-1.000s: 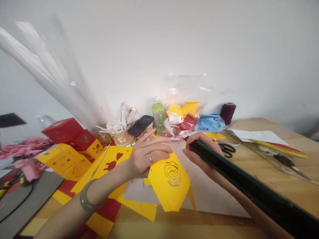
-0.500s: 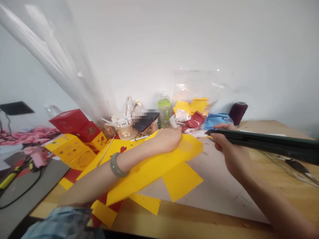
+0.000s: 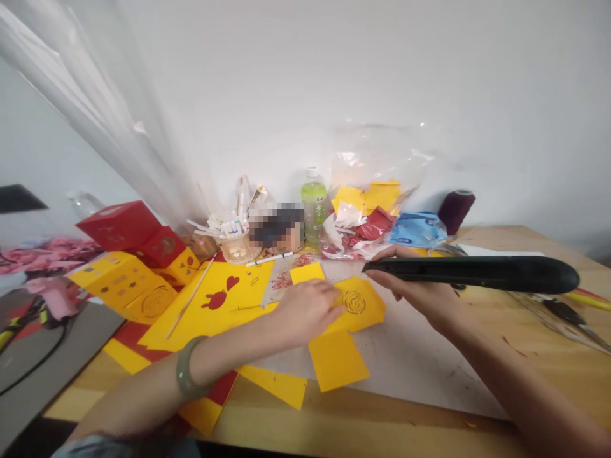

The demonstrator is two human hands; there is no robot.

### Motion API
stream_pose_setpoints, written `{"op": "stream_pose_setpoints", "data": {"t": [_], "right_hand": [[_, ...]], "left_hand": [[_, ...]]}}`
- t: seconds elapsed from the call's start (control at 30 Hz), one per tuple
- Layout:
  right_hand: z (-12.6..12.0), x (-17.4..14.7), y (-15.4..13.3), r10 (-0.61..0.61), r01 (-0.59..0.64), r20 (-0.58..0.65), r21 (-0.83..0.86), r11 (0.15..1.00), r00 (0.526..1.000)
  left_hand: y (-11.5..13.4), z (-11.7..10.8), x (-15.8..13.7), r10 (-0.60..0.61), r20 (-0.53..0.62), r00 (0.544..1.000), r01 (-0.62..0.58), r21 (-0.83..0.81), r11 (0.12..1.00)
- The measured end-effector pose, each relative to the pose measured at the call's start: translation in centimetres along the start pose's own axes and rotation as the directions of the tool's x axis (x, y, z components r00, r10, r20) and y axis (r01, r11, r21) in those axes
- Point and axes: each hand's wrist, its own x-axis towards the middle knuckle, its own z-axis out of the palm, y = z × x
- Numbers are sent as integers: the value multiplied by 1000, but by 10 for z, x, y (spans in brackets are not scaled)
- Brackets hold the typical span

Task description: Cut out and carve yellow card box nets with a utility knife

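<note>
My left hand [image 3: 310,310], with a grey-green bangle [image 3: 187,367] on its wrist, is closed at the left side of a piece of yellow paper [image 3: 370,313]. The paper bears a cut spiral rose pattern. My fingertips are partly hidden, and my hand and forearm cover what lies beneath them. My right hand [image 3: 422,294] grips a black utility knife [image 3: 472,273], which points left with its handle's thick end to the right. The tip is near the paper's upper right side, apparently above it. Below the patterned paper lies a plain yellow square [image 3: 338,361].
A large yellow sheet [image 3: 191,324] holds red cutouts [image 3: 217,300] and a thin stick. Red and yellow boxes [image 3: 131,296] stand left, near a pink glue gun [image 3: 55,299]. Behind are a marker basket [image 3: 236,250], a green-labelled bottle [image 3: 314,207] and a clear bag of scraps [image 3: 367,213].
My left hand has moved down and left, and the long raised yellow paper no longer spans below my forearm. The knife has swung so its whole handle shows, its tip moving left.
</note>
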Motion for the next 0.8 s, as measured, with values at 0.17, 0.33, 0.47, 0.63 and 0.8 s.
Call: {"op": "stream_pose_setpoints", "data": {"t": [0.17,0.33,0.47,0.63,0.8], "right_hand": [[4,1,-3,28,-23,76,-58,998,997],[6,-1,-3,53,-50,44,-68,996,998],[6,-1,-4,41,-41,137,-4,999,990],[9,1,-7,21,-25,348,7,1000,937],[17,-11,1,134,-172,474,38,984,870]], "left_hand": [[28,19,-33,-22,233,972,10,51,999],[25,26,-40,-3,297,955,-21,76,997],[15,17,-46,70,294,953,-83,31,996],[6,2,-51,162,303,939,-151,-61,987],[0,14,-48,230,126,965,-223,-67,972]]}}
